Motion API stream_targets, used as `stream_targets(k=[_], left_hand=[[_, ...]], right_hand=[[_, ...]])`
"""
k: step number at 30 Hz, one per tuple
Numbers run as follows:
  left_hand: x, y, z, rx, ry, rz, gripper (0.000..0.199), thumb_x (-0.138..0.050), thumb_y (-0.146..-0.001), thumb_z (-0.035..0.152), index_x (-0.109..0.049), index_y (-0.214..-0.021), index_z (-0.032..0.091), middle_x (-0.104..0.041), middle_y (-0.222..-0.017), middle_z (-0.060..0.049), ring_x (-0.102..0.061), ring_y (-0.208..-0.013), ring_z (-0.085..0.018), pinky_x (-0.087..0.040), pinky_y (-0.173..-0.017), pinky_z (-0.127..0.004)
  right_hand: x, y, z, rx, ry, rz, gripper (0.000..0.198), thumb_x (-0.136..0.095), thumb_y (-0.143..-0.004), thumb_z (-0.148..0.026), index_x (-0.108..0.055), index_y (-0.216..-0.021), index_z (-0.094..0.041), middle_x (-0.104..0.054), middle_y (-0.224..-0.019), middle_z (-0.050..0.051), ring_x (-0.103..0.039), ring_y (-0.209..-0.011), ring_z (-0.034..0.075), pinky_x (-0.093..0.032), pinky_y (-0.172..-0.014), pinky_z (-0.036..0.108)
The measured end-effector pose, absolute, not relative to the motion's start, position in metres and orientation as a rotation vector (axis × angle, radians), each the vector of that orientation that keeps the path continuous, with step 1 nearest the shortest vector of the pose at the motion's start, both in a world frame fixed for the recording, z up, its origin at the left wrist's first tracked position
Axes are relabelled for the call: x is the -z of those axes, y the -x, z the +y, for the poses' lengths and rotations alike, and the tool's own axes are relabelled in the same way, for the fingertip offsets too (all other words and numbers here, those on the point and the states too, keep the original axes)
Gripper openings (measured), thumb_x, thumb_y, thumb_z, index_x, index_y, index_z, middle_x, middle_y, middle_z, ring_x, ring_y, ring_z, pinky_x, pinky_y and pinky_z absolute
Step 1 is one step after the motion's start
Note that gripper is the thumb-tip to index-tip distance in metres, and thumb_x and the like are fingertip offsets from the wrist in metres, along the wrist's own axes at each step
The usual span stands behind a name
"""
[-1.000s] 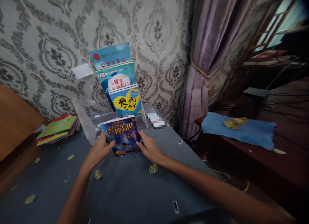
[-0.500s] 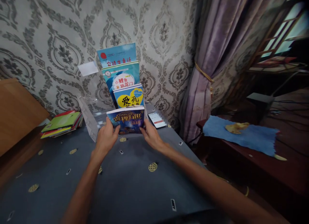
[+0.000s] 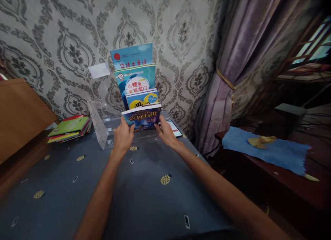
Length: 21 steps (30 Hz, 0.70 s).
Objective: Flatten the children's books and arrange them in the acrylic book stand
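Dark blue book [image 3: 142,120], gold lettering on cover: held at the front of a clear plastic rack [image 3: 97,124], cover toward the wearer, top edge leaning away. Whether its lower edge touches the rack cannot be told.

Directly behind it, in rising steps: blue book with a yellow heart [image 3: 141,98], lower part hidden by the held book; teal book [image 3: 137,79]; light blue book [image 3: 132,54], rearmost and highest. Rack's left side wall in plain view; its left part holds no book. White card [image 3: 99,70] left of the upper books, mount unclear. Phone [image 3: 175,128] lies just right of the rack, screen lit, partly covered by the right hand. Pile of thin books [image 3: 68,127], green one uppermost, lies left of the rack, apart from it.

Left hand [image 3: 122,135]: closed on the book's left edge, thumb on the cover, other fingers mostly hidden behind. Right hand [image 3: 165,131]: same grip at the right edge, thumb on the front.

Surface: grey-blue tablecloth [image 3: 144,198] with yellow pineapple prints and small labels. Far left, brown wooden panel [image 3: 23,112]. Behind, damask-patterned wall [image 3: 74,50]. Right: mauve curtain [image 3: 217,105] gathered by a tan tie [image 3: 224,78]; beyond it, dark red furniture [image 3: 279,174] bearing a blue cloth [image 3: 284,153] with a yellowish object [image 3: 261,141] on top. Window [image 3: 314,47] at upper right.
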<state>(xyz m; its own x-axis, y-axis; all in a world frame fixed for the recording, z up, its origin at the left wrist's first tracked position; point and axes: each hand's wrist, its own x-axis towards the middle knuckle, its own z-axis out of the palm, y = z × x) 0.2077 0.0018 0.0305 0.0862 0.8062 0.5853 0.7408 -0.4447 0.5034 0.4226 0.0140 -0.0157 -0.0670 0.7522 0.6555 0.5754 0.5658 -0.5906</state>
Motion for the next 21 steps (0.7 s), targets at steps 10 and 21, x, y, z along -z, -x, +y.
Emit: stream_targets(k=[10, 21], left_hand=[[-0.015, -0.221, 0.015, -1.309, -2.244, 1.666, 0.032, -0.056, -0.092, 0.023, -0.046, -0.122, 0.017, -0.072, -0.098, -0.012, -0.070, -0.094, -0.029, -0.054, -0.083, -0.040], [-0.016, -0.234, 0.016, -0.883, -2.262, 1.979, 0.020, -0.047, -0.100, 0.022, -0.043, -0.118, 0.014, -0.072, -0.102, -0.018, -0.072, -0.094, -0.031, -0.050, -0.075, -0.036]], right_hand=[[0.031, -0.426, 0.027, -0.091, 1.147, -1.725, 0.030, -0.039, -0.093, -0.020, -0.053, -0.120, -0.019, -0.059, -0.107, 0.013, -0.056, -0.102, 0.029, -0.048, -0.090, 0.045], [0.053, -0.423, 0.033, 0.042, 1.242, -1.598, 0.043, -0.044, -0.089, -0.013, -0.052, -0.131, -0.018, -0.060, -0.108, 0.014, -0.057, -0.105, 0.030, -0.051, -0.093, 0.048]])
